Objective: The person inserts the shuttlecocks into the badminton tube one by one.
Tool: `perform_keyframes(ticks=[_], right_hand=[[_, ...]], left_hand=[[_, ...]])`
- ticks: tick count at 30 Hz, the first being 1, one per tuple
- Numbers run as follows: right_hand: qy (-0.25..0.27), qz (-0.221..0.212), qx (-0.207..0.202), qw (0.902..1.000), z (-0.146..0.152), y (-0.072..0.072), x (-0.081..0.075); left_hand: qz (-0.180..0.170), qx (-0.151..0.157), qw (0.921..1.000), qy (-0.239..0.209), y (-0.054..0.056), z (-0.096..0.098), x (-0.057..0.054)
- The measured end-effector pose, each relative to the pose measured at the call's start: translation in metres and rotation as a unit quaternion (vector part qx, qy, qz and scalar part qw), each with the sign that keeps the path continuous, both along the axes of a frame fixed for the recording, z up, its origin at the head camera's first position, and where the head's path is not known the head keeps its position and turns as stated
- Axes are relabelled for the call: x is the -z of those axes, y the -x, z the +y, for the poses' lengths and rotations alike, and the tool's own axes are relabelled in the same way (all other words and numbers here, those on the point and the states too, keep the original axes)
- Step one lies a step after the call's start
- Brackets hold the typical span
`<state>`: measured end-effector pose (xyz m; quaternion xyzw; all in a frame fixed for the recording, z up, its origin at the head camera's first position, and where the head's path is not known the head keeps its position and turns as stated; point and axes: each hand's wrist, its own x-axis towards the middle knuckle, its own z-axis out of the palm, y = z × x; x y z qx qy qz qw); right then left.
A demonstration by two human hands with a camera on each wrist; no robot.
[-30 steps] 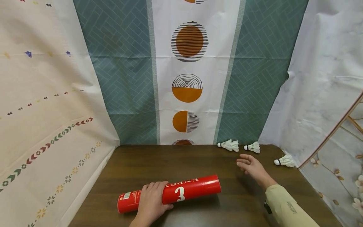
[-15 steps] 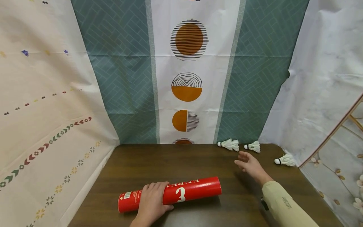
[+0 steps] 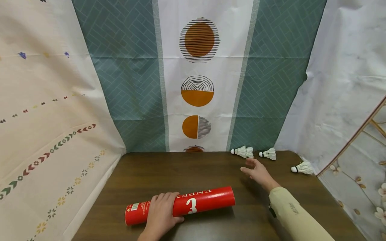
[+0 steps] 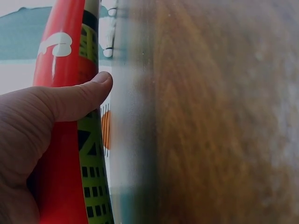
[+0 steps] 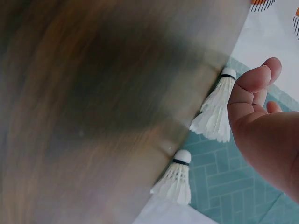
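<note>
My left hand grips a long red shuttlecock tube from above, its thumb along the near side. The tube lies slantwise, left end nearer me. A green patterned band shows on the tube in the left wrist view. My right hand hovers over the table with fingers slightly bent and holds nothing. Just beyond it lie white shuttlecocks: what looks like a nested pair at the back edge, and a single shuttlecock to its right. Another shuttlecock rests at the right edge.
The dark brown wooden table stretches under both hands. A green and white patterned curtain hangs at its back edge. Cream cloth borders the left side, and floral marbled cloth the right.
My right hand has drifted left, away from the single shuttlecocks and nearer the tube's far end. The left hand and the tube stay in place.
</note>
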<state>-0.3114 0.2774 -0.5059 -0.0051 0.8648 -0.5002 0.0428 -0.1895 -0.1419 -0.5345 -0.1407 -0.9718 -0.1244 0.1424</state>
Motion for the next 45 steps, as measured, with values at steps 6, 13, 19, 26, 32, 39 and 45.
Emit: perform_keyframes(ticks=[6,13,19,26,32,39,45], right_hand=[[-0.007,0.009,0.001,0.9999,-0.007,0.008,0.002],[-0.046,0.007,0.034,0.9984,0.01,0.026,0.005],[-0.076,-0.005,0.03,0.9967,0.023,0.046,0.005],[-0.054,-0.031,0.004,0.9981,0.03,0.064,0.01],[-0.055,-0.025,-0.016,0.9981,0.038,0.065,0.018],[-0.148,0.094,0.064,0.9825,0.036,0.049,0.014],[-0.151,0.114,0.095,0.9772,0.043,0.021,0.002]], left_hand=[[0.005,0.001,1.0,0.004,0.0,-0.001,0.0],[-0.001,0.003,1.0,-0.001,-0.002,-0.002,-0.001],[-0.004,0.004,1.0,0.002,-0.002,-0.004,0.0],[-0.014,0.005,0.9998,-0.011,0.0,-0.006,0.005],[-0.037,0.017,0.9992,-0.006,0.003,-0.003,0.003],[-0.026,0.011,0.9996,0.002,0.004,0.002,-0.001],[-0.02,-0.009,0.9998,-0.002,0.008,0.002,-0.002]])
